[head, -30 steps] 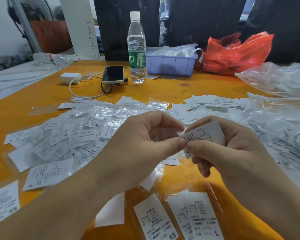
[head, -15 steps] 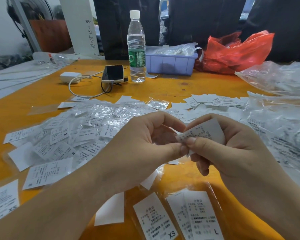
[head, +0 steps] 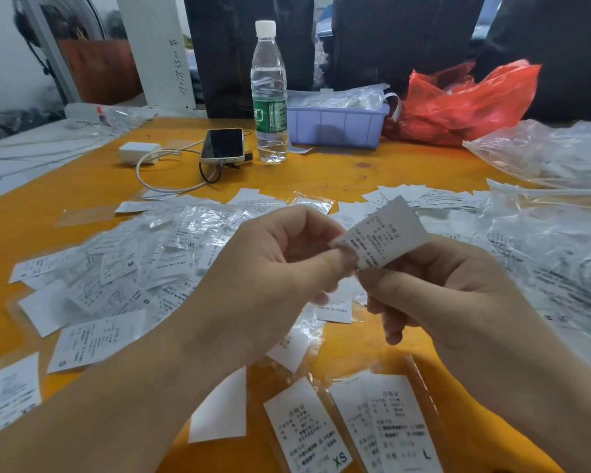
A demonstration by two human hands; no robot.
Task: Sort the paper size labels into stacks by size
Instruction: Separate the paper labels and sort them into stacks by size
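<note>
Left hand (head: 270,268) and right hand (head: 458,298) raised above orange surface (head: 321,179), thumbs nearly meeting. Both hands pinch one small white printed paper size label (head: 382,238); label tilted, projecting up from fingertips. Loose white label pile (head: 123,268) lies left of held label; XS-marked label (head: 307,428) and L-marked label (head: 400,425) lie on surface below it.

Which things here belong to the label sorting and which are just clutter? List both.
Job: held label, left hand, right hand, loose label pile, XS label, L label.
Clutter: water bottle, phone, charger, red bag, purple tray.
</note>
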